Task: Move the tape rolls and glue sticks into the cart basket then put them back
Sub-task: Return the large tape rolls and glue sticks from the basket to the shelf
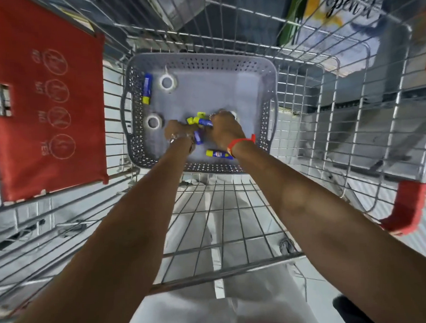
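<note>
Both my hands are down in the grey basket (266, 68), working one cluster of glue sticks (197, 120) at its centre. My right hand (224, 130) is curled over a blue stick with fingers closed on it. My left hand (179, 133) is bunched on the near side of the same cluster, a stick (198, 137) showing at its edge; motion blur is heavy here, so I cannot tell whether that hand has actually clamped anything.

Loose items, read from the cluster:
- One glue stick (219, 153) lies flat at about 5 o'clock, just under my right wrist, not held.
- One tape roll (153, 122) sits at 9 o'clock, just beside my left hand.
- A second tape roll (167, 82) sits near 11 o'clock, with a further glue stick (147, 89) against the left wall at 10 o'clock.
- A pale shape behind my right hand at 2 o'clock may be a third roll; mostly hidden.

Judgement: the step is gathering sticks from the basket, probably to return them. To do it well, I should align the sticks parallel before closing, since crossed round bodies slip out of a handful. Lift straight up to clear the perforated wall and the cart wires (233, 209). Sweep the 5 o'clock stick next.
</note>
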Action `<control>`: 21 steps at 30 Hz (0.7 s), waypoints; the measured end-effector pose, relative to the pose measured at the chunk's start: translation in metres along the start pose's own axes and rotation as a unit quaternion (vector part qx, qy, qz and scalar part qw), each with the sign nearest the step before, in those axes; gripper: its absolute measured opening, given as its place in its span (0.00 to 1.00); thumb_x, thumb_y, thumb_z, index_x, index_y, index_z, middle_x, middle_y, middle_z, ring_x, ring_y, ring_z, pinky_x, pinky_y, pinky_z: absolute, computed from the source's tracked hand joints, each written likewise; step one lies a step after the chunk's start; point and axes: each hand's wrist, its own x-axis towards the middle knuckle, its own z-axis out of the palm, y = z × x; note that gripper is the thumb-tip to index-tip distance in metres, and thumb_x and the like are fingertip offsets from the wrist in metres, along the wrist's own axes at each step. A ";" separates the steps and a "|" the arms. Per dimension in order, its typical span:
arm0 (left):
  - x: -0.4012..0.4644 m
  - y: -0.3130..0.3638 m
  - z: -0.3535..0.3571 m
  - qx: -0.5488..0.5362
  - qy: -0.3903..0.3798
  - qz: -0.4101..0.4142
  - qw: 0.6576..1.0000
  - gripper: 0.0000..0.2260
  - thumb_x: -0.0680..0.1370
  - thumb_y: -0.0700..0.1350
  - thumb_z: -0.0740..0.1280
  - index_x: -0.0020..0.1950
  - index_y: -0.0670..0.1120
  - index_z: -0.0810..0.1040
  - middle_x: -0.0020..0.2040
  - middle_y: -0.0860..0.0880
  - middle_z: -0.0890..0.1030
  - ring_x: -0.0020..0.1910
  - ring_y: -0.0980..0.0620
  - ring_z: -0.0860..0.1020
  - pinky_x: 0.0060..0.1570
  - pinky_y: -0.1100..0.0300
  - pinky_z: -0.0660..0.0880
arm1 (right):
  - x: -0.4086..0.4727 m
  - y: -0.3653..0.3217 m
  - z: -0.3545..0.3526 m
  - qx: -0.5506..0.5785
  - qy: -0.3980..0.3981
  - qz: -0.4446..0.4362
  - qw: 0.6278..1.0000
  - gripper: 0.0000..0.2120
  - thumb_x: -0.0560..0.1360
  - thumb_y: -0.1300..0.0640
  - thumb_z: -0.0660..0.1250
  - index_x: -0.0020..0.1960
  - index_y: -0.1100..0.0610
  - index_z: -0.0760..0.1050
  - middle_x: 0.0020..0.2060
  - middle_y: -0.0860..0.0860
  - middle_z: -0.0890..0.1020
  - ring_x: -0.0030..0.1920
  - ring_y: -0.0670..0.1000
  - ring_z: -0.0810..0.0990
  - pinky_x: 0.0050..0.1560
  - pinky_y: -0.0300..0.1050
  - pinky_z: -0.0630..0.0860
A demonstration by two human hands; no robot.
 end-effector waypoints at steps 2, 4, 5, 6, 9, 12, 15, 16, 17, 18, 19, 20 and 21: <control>-0.012 0.013 -0.015 0.098 -0.020 0.054 0.993 0.14 0.72 0.44 0.68 0.51 0.34 0.79 0.44 0.37 0.79 0.47 0.53 0.76 0.40 0.57 0.68 | -0.005 0.002 -0.009 -0.004 0.004 0.004 1.000 0.15 0.78 0.55 0.62 0.58 0.66 0.75 0.63 0.65 0.70 0.64 0.62 0.69 0.62 0.54 0.72; -0.024 0.025 -0.032 0.170 -0.046 0.140 0.974 0.15 0.72 0.47 0.69 0.50 0.36 0.80 0.50 0.36 0.82 0.52 0.46 0.80 0.45 0.54 0.74 | -0.016 0.005 -0.018 0.006 0.022 -0.002 1.000 0.13 0.77 0.58 0.63 0.56 0.67 0.75 0.61 0.66 0.70 0.62 0.63 0.71 0.60 0.55 0.74; -0.027 0.027 -0.038 0.199 -0.062 0.168 0.963 0.15 0.72 0.48 0.69 0.50 0.37 0.81 0.52 0.36 0.82 0.54 0.43 0.80 0.50 0.53 0.76 | -0.024 0.007 -0.021 0.014 0.031 -0.008 0.999 0.11 0.76 0.60 0.63 0.53 0.67 0.76 0.59 0.67 0.71 0.60 0.64 0.73 0.58 0.56 0.75; -0.033 0.030 -0.044 0.226 -0.078 0.195 0.951 0.16 0.71 0.49 0.69 0.51 0.38 0.81 0.54 0.36 0.82 0.55 0.41 0.79 0.53 0.53 0.76 | -0.031 0.008 -0.025 0.024 0.046 -0.018 0.998 0.10 0.74 0.62 0.64 0.51 0.68 0.77 0.56 0.67 0.73 0.58 0.65 0.74 0.56 0.56 0.76; -0.054 0.047 -0.063 0.213 -0.110 0.292 0.926 0.22 0.68 0.51 0.70 0.52 0.34 0.80 0.54 0.35 0.81 0.56 0.39 0.79 0.55 0.53 0.74 | -0.062 0.008 -0.045 0.060 0.086 -0.041 0.994 0.06 0.72 0.66 0.66 0.46 0.68 0.78 0.51 0.67 0.74 0.52 0.65 0.76 0.50 0.55 0.76; -0.092 0.076 -0.093 0.253 -0.136 0.317 0.904 0.12 0.74 0.44 0.68 0.53 0.38 0.79 0.55 0.39 0.81 0.55 0.45 0.78 0.56 0.55 0.72 | -0.094 0.002 -0.077 0.124 0.151 -0.066 0.978 0.07 0.73 0.66 0.66 0.50 0.63 0.79 0.48 0.63 0.78 0.49 0.62 0.79 0.47 0.49 0.76; -0.136 0.106 -0.125 0.152 -0.140 0.419 0.884 0.08 0.73 0.37 0.69 0.49 0.34 0.80 0.46 0.36 0.83 0.38 0.64 0.76 0.45 0.67 0.74 | -0.128 -0.010 -0.116 0.216 0.241 -0.086 0.942 0.08 0.74 0.67 0.66 0.52 0.61 0.79 0.47 0.60 0.81 0.48 0.58 0.81 0.49 0.34 0.75; -0.150 0.118 -0.136 0.103 -0.144 0.452 0.874 0.07 0.72 0.34 0.70 0.48 0.34 0.80 0.41 0.40 0.84 0.32 0.71 0.74 0.40 0.73 0.72 | -0.137 -0.016 -0.133 0.238 0.259 -0.091 0.932 0.07 0.75 0.66 0.66 0.51 0.60 0.79 0.46 0.59 0.81 0.45 0.55 0.80 0.43 0.23 0.71; -0.164 0.130 -0.146 0.048 -0.147 0.480 0.863 0.06 0.70 0.32 0.70 0.47 0.35 0.80 0.34 0.50 0.85 0.28 0.74 0.74 0.36 0.76 0.70 | -0.145 -0.022 -0.149 0.245 0.281 -0.097 0.923 0.03 0.75 0.63 0.67 0.47 0.59 0.79 0.42 0.58 0.81 0.42 0.52 0.79 0.38 0.18 0.67; -0.174 0.147 -0.154 -0.003 -0.139 0.500 0.855 0.07 0.70 0.32 0.71 0.46 0.39 0.79 0.28 0.59 0.83 0.26 0.74 0.74 0.35 0.76 0.70 | -0.149 -0.030 -0.167 0.245 0.315 -0.107 0.911 0.03 0.74 0.60 0.67 0.42 0.58 0.77 0.38 0.55 0.80 0.39 0.48 0.77 0.36 0.18 0.65; -0.190 0.164 -0.162 -0.050 -0.121 0.518 0.845 0.09 0.69 0.33 0.72 0.46 0.43 0.79 0.25 0.64 0.80 0.27 0.74 0.74 0.35 0.75 0.71 | -0.152 -0.037 -0.185 0.249 0.351 -0.118 0.895 0.05 0.73 0.58 0.67 0.39 0.56 0.75 0.36 0.52 0.78 0.37 0.44 0.74 0.37 0.18 0.65; -0.200 0.182 -0.168 -0.090 -0.092 0.536 0.835 0.08 0.69 0.35 0.72 0.45 0.45 0.81 0.25 0.66 0.80 0.28 0.73 0.75 0.36 0.73 0.73 | -0.152 -0.044 -0.205 0.264 0.385 -0.134 0.874 0.04 0.72 0.57 0.67 0.39 0.56 0.76 0.36 0.52 0.77 0.37 0.43 0.74 0.39 0.18 0.66; -0.207 0.200 -0.173 -0.130 -0.060 0.552 0.822 0.08 0.69 0.36 0.73 0.46 0.44 0.81 0.27 0.66 0.80 0.29 0.73 0.76 0.38 0.72 0.74 | -0.150 -0.051 -0.224 0.282 0.408 -0.151 0.855 0.03 0.72 0.58 0.67 0.41 0.57 0.77 0.38 0.53 0.79 0.38 0.44 0.76 0.43 0.22 0.70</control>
